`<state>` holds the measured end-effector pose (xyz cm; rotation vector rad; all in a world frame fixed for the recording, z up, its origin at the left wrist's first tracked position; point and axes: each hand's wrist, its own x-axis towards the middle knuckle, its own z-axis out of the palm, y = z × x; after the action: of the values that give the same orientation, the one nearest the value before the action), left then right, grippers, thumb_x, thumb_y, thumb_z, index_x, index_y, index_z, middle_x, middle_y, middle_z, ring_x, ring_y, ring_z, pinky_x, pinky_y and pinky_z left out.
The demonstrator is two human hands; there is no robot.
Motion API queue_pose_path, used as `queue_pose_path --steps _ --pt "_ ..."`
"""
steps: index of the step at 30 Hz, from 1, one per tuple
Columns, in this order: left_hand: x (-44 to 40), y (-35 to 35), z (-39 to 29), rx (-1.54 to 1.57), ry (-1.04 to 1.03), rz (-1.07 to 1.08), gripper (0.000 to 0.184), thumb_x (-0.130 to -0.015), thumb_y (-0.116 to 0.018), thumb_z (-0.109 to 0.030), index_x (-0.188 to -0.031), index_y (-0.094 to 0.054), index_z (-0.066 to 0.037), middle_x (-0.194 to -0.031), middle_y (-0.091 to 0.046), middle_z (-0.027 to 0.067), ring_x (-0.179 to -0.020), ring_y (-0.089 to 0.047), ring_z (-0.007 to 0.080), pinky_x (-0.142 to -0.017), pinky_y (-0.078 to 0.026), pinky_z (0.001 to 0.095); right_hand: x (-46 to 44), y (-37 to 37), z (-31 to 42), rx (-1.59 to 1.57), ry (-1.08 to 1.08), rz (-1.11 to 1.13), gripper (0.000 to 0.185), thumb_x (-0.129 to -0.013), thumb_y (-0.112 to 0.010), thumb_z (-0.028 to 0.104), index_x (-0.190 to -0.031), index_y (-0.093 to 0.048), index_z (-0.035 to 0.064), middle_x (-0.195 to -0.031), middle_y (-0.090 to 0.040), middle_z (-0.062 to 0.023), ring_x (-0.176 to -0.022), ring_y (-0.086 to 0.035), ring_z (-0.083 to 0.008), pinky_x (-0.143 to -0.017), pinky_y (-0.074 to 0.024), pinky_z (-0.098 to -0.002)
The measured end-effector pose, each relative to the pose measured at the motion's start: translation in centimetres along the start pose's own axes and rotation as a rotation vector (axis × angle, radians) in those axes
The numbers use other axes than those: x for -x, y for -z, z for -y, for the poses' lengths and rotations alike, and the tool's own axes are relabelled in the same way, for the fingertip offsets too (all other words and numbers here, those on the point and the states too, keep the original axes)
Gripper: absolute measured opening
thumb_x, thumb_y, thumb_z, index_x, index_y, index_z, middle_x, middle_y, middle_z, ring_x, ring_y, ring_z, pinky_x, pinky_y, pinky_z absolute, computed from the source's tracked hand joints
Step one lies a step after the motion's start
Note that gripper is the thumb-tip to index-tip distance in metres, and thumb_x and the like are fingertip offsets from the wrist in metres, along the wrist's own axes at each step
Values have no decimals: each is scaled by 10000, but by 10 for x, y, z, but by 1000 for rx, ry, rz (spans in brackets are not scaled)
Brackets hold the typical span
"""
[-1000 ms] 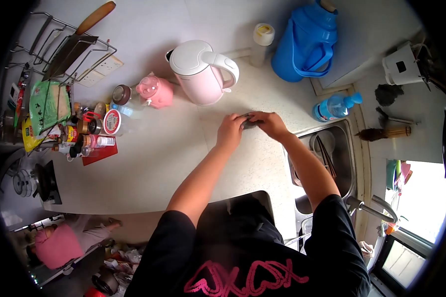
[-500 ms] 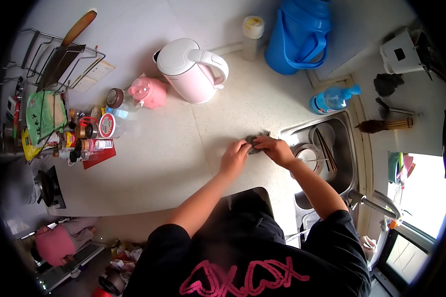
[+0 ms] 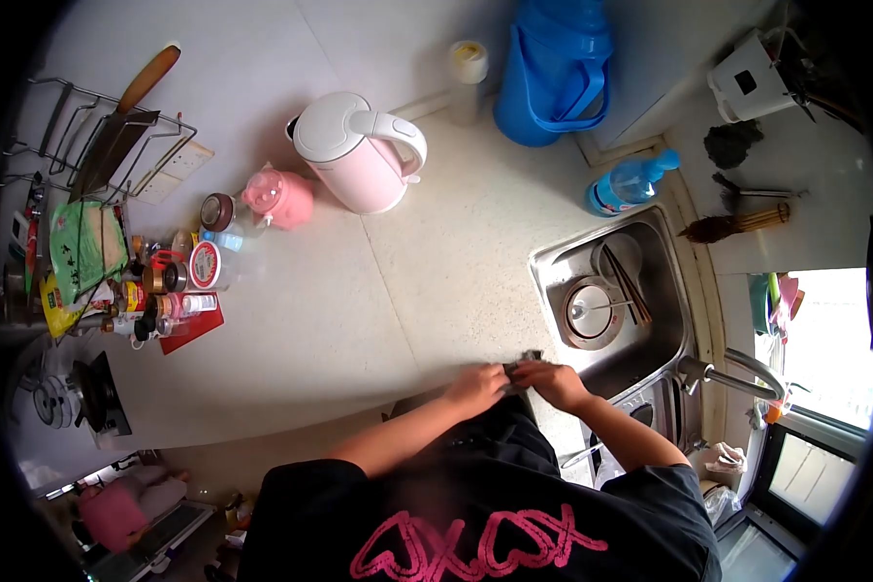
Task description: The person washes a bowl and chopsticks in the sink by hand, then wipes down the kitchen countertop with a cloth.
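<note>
Pale speckled countertop (image 3: pixel 466 262) is laid out around the sink (image 3: pixel 684 335), with the pink-and-white kettle (image 3: pixel 359 160) set farther along the counter to the sink's left and the blue-capped bottle (image 3: pixel 626 184) placed just behind its rim. Near the sink's front left corner, at the counter's front edge, a dark grey cloth (image 3: pixel 517 371) is gripped between the curled fingers of the left hand (image 3: pixel 475 390) and the right hand (image 3: pixel 559 386). Chopsticks (image 3: pixel 627 281) and a round dish (image 3: pixel 592 312) are held within the sink's basin.
</note>
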<state>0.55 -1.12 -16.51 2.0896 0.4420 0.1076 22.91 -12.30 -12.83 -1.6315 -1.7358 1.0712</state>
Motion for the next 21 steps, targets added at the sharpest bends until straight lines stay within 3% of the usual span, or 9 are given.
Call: queue_pose_path --steps 2,4,6,9,14,16,21 --pt "3 -5 -5 13 -92 -2 188 -828 -737 -137 -997 -708 -61 -994 -630 108 -956 -658 325 -847 -554 436 10 -3 -1 55 -1 70 208 -869 -644 -5 -980 -775 113 -1184 -748 -53 -1192 -680 -257 -1001 -552 -352" --pt "-1 4 -15 69 -89 25 192 -832 -729 -133 -1004 -705 -53 -1001 -634 118 -952 -659 335 -846 -556 434 3 11 2 34 -144 222 193 -886 -648 23 -1000 -774 116 -1185 -748 -28 -1147 -695 -239 -983 -548 -330" --pt "-13 20 -22 167 -5 29 198 -838 -718 -126 -1016 -701 -42 -1023 -642 125 -947 -660 348 -837 -558 438 -19 36 5 -53 -250 368 200 -897 -660 49 -1043 -775 124 -1182 -752 -17 -1095 -710 -218 -966 -543 -310" --pt "-44 57 -19 117 76 -15 215 -861 -714 -136 -1050 -684 -38 -1058 -644 151 -977 -652 378 -835 -548 454 -67 71 -9 -169 -239 399 235 -892 -694 54 -1100 -768 135 -1136 -770 -8 -1033 -735 -196 -942 -554 -312" --pt "-120 128 9 -105 161 -274 317 -848 -728 -104 -1155 -656 -66 -1159 -610 160 -1084 -602 393 -911 -514 482 -175 115 -18 14 -82 73 215 -880 -679 50 -1045 -768 155 -1024 -777 -23 -953 -738 -204 -904 -551 -325" --pt "-149 148 27 -188 40 -438 376 -854 -699 -49 -1226 -655 -81 -1183 -607 145 -1094 -586 385 -919 -518 479 -215 125 -24 61 -26 -103 235 -843 -625 12 -988 -761 138 -997 -762 -80 -950 -723 -293 -867 -559 -374" --pt "-193 152 51 -411 132 -510 449 -869 -640 23 -1298 -649 -108 -1187 -612 110 -1049 -565 379 -929 -522 452 -262 116 -48 148 -5 -309 245 -841 -587 -33 -985 -732 103 -1027 -751 -81 -962 -710 -306 -835 -560 -380"
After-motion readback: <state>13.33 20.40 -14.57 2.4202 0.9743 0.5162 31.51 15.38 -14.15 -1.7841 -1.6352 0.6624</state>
